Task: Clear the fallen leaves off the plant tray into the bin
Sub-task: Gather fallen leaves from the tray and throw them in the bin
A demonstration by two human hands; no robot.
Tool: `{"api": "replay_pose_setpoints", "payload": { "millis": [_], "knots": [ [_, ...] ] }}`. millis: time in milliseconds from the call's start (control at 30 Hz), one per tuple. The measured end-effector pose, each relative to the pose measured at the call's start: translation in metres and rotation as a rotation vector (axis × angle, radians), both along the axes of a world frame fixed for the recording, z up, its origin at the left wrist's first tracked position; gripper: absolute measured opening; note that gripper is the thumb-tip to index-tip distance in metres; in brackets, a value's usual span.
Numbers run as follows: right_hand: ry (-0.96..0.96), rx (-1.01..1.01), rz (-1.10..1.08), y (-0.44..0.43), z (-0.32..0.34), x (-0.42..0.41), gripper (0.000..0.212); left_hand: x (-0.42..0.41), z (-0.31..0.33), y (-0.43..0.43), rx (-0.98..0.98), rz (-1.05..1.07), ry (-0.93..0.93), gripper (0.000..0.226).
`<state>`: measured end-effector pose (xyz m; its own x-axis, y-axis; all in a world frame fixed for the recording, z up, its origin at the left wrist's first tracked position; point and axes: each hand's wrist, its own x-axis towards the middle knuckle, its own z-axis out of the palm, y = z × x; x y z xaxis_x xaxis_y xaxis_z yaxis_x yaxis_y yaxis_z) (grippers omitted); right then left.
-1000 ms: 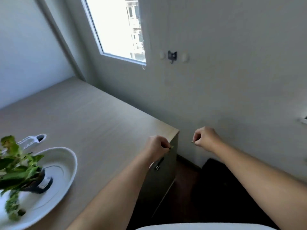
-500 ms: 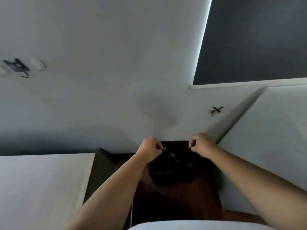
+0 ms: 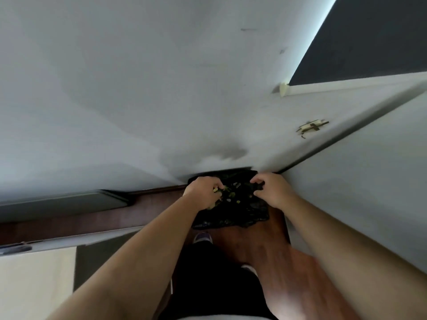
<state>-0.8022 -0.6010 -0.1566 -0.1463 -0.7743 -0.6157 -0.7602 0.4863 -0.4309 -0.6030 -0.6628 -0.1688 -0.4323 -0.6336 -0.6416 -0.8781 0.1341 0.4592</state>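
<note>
Above the black-lined bin (image 3: 231, 211), at 12 o'clock of the person's feet: left hand (image 3: 203, 189) curled, fingertips pinching yellow-green leaf scraps (image 3: 216, 191); right hand (image 3: 271, 189) at 3 o'clock, fingers bent and pinched, contents indistinguishable. Fallen leaves (image 3: 233, 195) lie inside the bin liner.

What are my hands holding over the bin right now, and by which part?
The left hand pinches yellow-green leaf bits at its fingertips. The right hand looks pinched too, but anything in it cannot be told.
</note>
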Motion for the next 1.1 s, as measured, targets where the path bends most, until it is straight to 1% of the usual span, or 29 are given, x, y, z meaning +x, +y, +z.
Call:
{"api": "replay_pose_setpoints", "payload": {
  "millis": [167,267,367,433,533,600,667,733,800,900,1033,1100],
  "knots": [
    [-0.016,-0.035,0.027,0.003,0.031,0.007,0.031,0.018,0.034,0.008,-0.048,0.088,0.017,0.022],
    [-0.032,-0.126,0.074,-0.001,0.06,0.018,0.024,0.031,0.07,0.021,-0.115,0.162,0.014,0.022],
    [-0.059,-0.242,0.131,0.001,0.095,0.044,0.02,0.057,0.112,0.05,-0.232,0.289,0.033,0.022],
    [-0.066,-0.291,0.226,0.002,0.113,0.071,0.018,0.079,0.138,0.076,-0.299,0.341,0.023,0.025],
    [-0.111,-0.365,0.429,0.016,0.147,0.137,0.015,0.133,0.17,0.129,-0.405,0.476,-0.025,0.027],
    [-0.145,-0.397,0.592,0.037,0.167,0.194,0.014,0.177,0.187,0.175,-0.482,0.629,-0.032,0.023],
    [-0.171,-0.392,0.68,0.052,0.18,0.23,0.011,0.202,0.199,0.204,-0.525,0.718,-0.061,0.019],
    [-0.2,-0.431,0.849,0.087,0.197,0.292,0.005,0.246,0.214,0.262,-0.559,0.876,-0.116,0.017],
    [-0.228,-0.463,0.995,0.12,0.21,0.342,0.005,0.28,0.224,0.313,-0.599,1.026,-0.172,0.017],
    [-0.268,-0.468,1.224,0.182,0.22,0.41,0.01,0.327,0.226,0.4,-0.572,1.214,-0.259,0.018],
    [-0.304,-0.417,1.424,0.256,0.215,0.478,0.013,0.37,0.214,0.499,-0.492,1.396,-0.323,0.017],
    [-0.321,-0.402,1.5,0.285,0.21,0.503,0.013,0.388,0.205,0.538,-0.446,1.445,-0.365,0.018]
  ]
}}
